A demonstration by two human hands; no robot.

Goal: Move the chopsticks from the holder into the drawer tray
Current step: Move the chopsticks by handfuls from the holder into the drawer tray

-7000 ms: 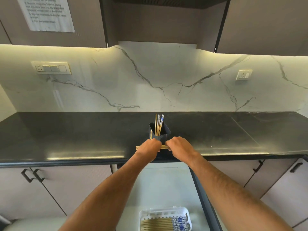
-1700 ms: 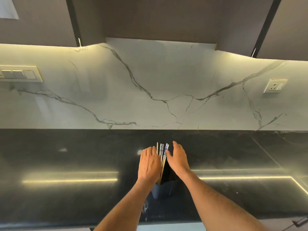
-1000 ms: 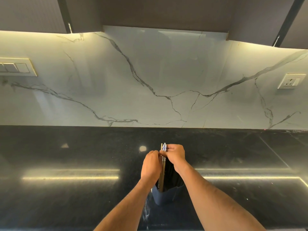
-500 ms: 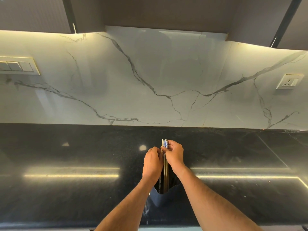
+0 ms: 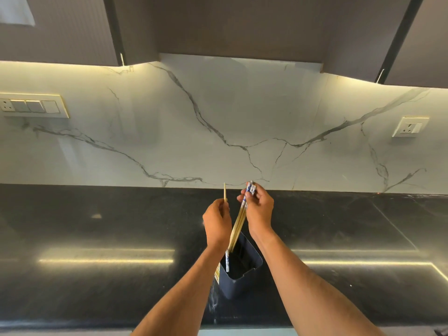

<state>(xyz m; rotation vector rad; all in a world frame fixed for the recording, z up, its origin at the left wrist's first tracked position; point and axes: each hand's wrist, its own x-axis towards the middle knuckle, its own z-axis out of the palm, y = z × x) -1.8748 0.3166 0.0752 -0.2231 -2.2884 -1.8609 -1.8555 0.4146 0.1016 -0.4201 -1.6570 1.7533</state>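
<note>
The holder (image 5: 240, 265), a dark square tub, stood on the black table (image 5: 97, 238) near its front edge, and everything else is placed from it. Directly above its open mouth the right hand (image 5: 258, 209) had its fingers (image 5: 244, 197) clamped on a bundle of chopsticks (image 5: 238, 223) near their blue-patterned tops. The bundle's long axis ran steeply, tops tilted away and to the right of the holder, pale tips pointing down at its rim on the left side; whether those tips had fully cleared the mouth could not be told. Just left of that bundle, also above the holder, the left hand (image 5: 217, 224) was closed on a single thin wooden stick (image 5: 224, 192), which stood nearly upright out of the top of the fist. One blue-patterned chopstick (image 5: 227, 261) remained leaning inside the holder against its left wall, below the left wrist. The drawer tray was out of view, so the coming carry probably runs toward the person, away from the wall behind the holder, with both sets swung level first.
</note>
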